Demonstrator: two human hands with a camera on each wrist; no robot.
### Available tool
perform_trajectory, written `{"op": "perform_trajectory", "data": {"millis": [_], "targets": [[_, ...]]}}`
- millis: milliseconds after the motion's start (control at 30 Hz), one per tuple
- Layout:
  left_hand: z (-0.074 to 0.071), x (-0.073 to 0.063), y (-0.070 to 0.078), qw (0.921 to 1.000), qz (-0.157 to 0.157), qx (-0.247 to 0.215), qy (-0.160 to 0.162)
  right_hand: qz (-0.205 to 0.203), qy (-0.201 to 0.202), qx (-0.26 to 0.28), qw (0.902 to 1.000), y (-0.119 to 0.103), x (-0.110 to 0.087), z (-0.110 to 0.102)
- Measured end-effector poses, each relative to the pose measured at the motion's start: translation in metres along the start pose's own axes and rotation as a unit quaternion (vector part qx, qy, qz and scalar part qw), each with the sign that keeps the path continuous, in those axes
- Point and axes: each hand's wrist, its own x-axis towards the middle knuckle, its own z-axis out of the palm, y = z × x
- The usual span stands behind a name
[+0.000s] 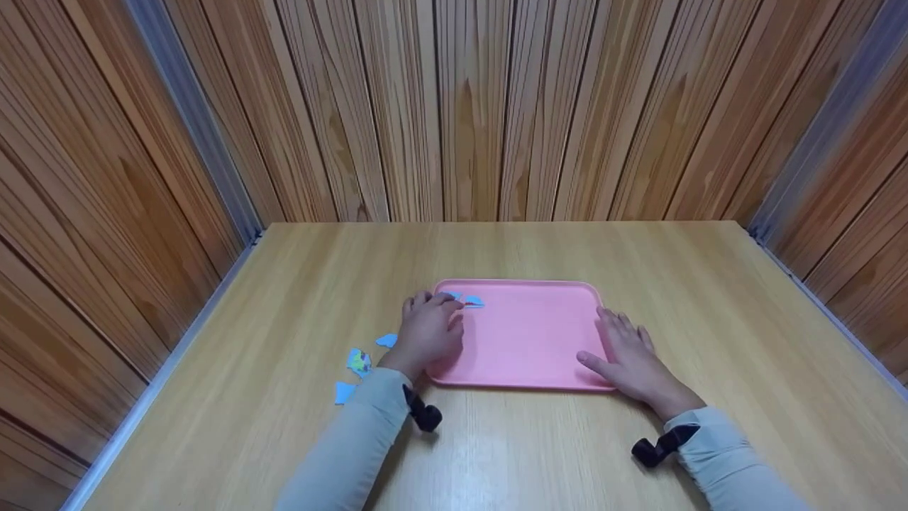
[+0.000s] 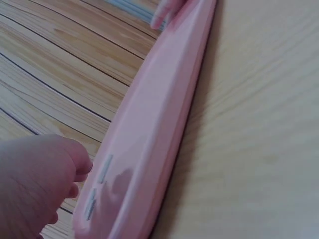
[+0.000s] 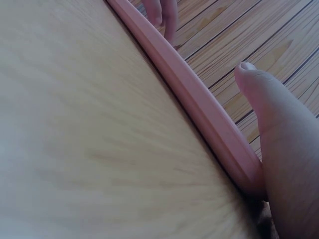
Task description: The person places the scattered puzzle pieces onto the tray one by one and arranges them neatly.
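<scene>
A pink tray (image 1: pixel 532 333) lies on the table in front of me. Over its left edge reaches my left hand (image 1: pixel 429 330), fingers loosely bent and nothing seen in their grasp. Beside those fingertips, in the tray's far left corner, are two flat blue puzzle pieces; the nearer one to the middle (image 1: pixel 474 301) has a red mark, and the other (image 1: pixel 451 294) is partly covered by the hand. In the left wrist view, both pieces, one of them this piece (image 2: pixel 105 168), lie flat on the tray. My right hand (image 1: pixel 631 362) rests at the tray's right edge, fingers extended and thumb over the rim.
Left of the tray, more puzzle pieces lie on the table: a plain blue one (image 1: pixel 386 341), one with a yellow-green print (image 1: pixel 360 362), and another blue one (image 1: pixel 345 392) beside the left sleeve. Wood-panelled walls (image 1: pixel 468 106) enclose the table's back and sides.
</scene>
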Motion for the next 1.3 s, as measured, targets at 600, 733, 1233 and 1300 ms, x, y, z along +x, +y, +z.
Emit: {"op": "perform_trajectory", "data": {"millis": [600, 733, 1233, 1300], "targets": [[-0.034, -0.049, -0.066, 0.9869, -0.081, -0.136, 0.033, 0.016, -0.013, -0.001, 0.9998, 0.003, -0.004, -0.005], [-0.032, -0.056, -0.078, 0.9853, -0.076, -0.145, 0.051, 0.021, -0.017, 0.002, 0.9996, 0.003, -0.004, -0.005], [-0.024, -0.076, -0.085, 0.9886, -0.065, -0.134, 0.021, -0.002, -0.007, -0.007, 0.9999, 0.0, -0.001, -0.002], [-0.024, -0.077, -0.084, 0.9888, -0.065, -0.134, 0.013, -0.004, -0.006, -0.006, 1.0, -0.001, 0.0, -0.001]]}}
